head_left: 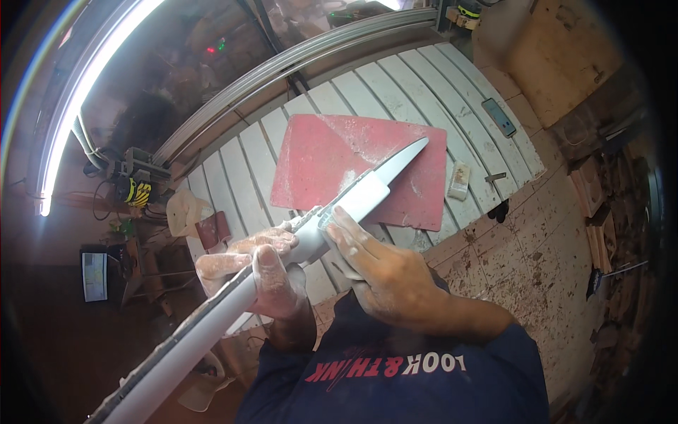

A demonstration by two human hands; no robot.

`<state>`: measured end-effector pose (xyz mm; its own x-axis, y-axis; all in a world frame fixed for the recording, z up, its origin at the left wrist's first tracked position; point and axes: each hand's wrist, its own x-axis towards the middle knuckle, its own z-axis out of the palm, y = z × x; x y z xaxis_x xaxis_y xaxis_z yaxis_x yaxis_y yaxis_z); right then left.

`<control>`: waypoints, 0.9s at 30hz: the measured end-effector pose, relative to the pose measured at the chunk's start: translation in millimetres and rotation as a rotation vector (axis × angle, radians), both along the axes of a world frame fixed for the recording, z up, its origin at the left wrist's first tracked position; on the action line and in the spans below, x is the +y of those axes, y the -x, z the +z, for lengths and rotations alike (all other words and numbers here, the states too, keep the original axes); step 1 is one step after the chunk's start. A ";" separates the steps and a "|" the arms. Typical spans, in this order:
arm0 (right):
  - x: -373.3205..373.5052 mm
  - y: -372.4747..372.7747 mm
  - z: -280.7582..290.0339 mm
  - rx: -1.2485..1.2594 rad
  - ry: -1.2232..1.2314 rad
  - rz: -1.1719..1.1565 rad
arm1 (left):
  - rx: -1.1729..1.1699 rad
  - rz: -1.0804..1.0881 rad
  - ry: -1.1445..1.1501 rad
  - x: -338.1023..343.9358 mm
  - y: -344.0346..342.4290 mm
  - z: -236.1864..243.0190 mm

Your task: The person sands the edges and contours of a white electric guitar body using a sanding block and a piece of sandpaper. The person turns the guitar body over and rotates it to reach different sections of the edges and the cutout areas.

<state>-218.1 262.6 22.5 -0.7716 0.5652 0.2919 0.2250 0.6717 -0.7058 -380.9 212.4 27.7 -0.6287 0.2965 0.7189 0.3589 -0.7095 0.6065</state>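
Note:
A long white blade-shaped piece (357,201) with a dark, rough edge runs diagonally from the lower left to a pointed tip over a dusty pink board (318,148). My left hand (261,272), coated in white powder, is closed around its middle. My right hand (381,279) has its fingers pressed together on a small pale pad (326,220) against the piece’s wider section, just up and right of my left hand. The pad is mostly hidden by my fingers.
The board lies on a slatted table (374,81), with a pale block (458,180) and a phone (498,116) to the right and a cream cloth (185,212) at left. A metal rail (296,53) spans the back; a monitor (94,275) stands left, a wooden panel (565,63) at back right.

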 end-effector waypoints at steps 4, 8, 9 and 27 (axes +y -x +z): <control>11.1 13.6 -5.6 0.054 -0.026 -0.016 | 0.018 0.032 0.017 4.6 -4.6 5.1; 15.2 -15.6 -14.8 -0.145 -0.172 -0.020 | 0.023 0.213 0.137 4.2 1.6 6.6; 22.7 -12.3 -14.1 -0.100 -0.189 -0.091 | 0.022 0.196 0.141 7.6 2.5 6.9; 31.4 5.4 -28.1 -0.151 -0.265 -0.198 | -0.061 0.195 0.143 20.8 3.6 13.8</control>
<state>-223.5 294.0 -5.6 -0.7002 0.6279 0.3398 0.4574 0.7600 -0.4618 -384.6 233.2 41.5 -0.7251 0.2612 0.6372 0.4403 -0.5356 0.7206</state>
